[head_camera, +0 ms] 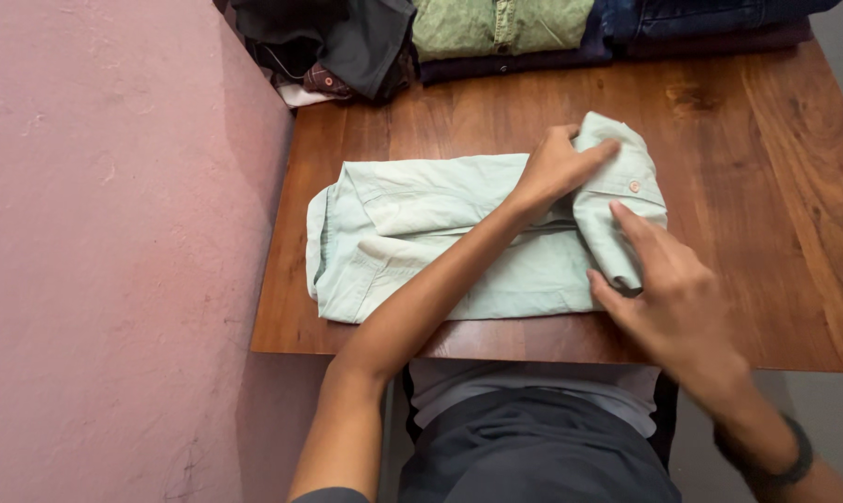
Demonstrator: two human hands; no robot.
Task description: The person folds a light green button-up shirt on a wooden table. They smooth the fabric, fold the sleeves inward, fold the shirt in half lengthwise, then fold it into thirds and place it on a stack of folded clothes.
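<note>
You had a pale green shirt [440, 237] lying partly folded across the middle of the tabletop [747, 158], long side running left to right. It looked soft, thin and light, probably limp cotton: no stiffness, likely to sag and lose a fold if lifted by one corner. Not slippery, not fragile. The best hold was probably on the folded edges or the thick cuff with the small button [633, 186], where layers stack up.

Your left hand [559, 166] reached across and pinched the bunched right end of the shirt, fingers curled closed on the cloth. Your right hand [668, 289] was flat and spread, fingers pressing on the rolled sleeve at the near right edge, not gripping.

The tabletop was dark brown wood, smooth and flat, pushed against a pink wall [114, 233] on the left. A row of folded clothes [505, 28] sat along the far edge, well apart from the shirt.
</note>
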